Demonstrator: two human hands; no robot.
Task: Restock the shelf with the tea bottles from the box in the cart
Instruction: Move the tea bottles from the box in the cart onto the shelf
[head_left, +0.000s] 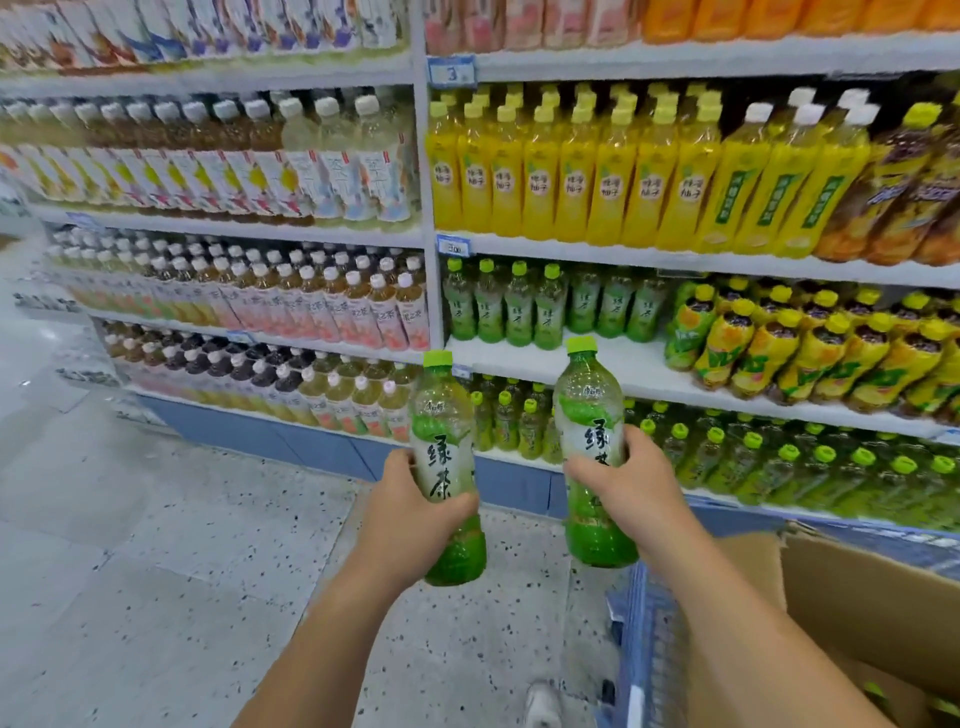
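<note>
My left hand (402, 512) grips a green tea bottle (445, 441) with a lime cap, held upright in front of the shelving. My right hand (631, 483) grips a second, matching green tea bottle (589, 410), also upright and slightly higher. Both bottles hang in the air below the white shelf (613, 366), whose front part is bare. Several green tea bottles of the same kind (519, 306) stand at the back of that shelf. The cardboard box (857, 597) sits in the blue cart (647, 649) at the lower right, its flap open.
Yellow-wrapped bottles (810, 353) crowd the right part of the same shelf. Yellow drink bottles (571, 171) fill the shelf above, and more green bottles (779, 457) fill the one below. Speckled floor (156, 571) lies to the left. A shoe (543, 701) shows at the bottom.
</note>
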